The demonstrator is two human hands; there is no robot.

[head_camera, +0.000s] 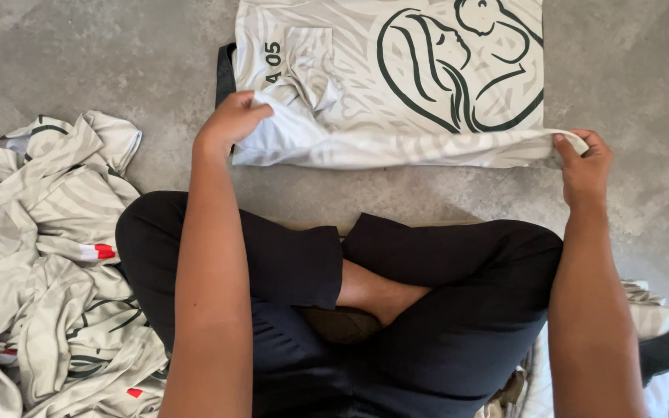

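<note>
Floor: grey mottled concrete floor (79, 54), person seated cross-legged in black trousers (443, 310).
Pile: heap of crumpled pale grey-striped cloth garments (40, 271) at the person's left.
Garment: pale grey-striped cloth shirt with dark green line drawing (396, 77), flat on floor ahead of knees, near edge folded up.
Left hand (230, 120): fingers closed on the shirt's near-left edge.
Right hand (586, 166): pinching the near-right corner.

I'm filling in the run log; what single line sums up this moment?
left hand: grips shirt edge | right hand: pinches other edge | shirt: flat on floor | pile of shirts: at left
</note>
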